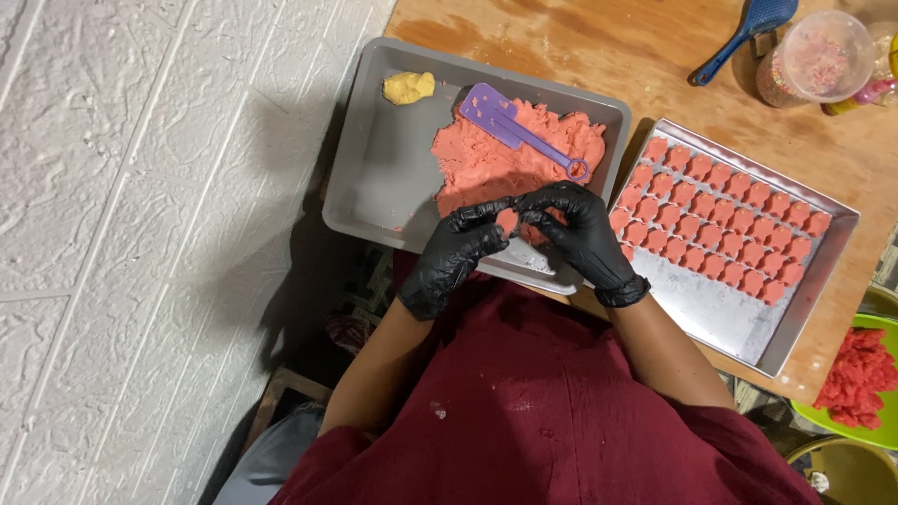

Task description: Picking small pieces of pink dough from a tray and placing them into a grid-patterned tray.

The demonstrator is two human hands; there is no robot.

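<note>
Head view looks straight down over a dark red shirt nearest the camera. Just beyond it, both black-gloved hands meet over the near edge of a grey tray. The left hand and the right hand pinch one small piece of pink dough between their fingertips; the fingers are curled close around it, so only a little of the piece shows, and it sits above the tray's near rim.

Farther in the same tray lies a large mass of pink dough, filling its right half. A purple plastic spatula rests on top of that mass, blade to the far left. In the tray's far left corner sits a small yellow lump, well apart from the pink mass.

Right of the hands stands a second metal tray with rows of shaped pink pieces filling its far part; its near part is bare. At the near right edge, a green bowl holds red shreds. Both trays stand on a wooden table, where, farthest off, a blue brush lies beside a clear tub of sprinkles.
</note>
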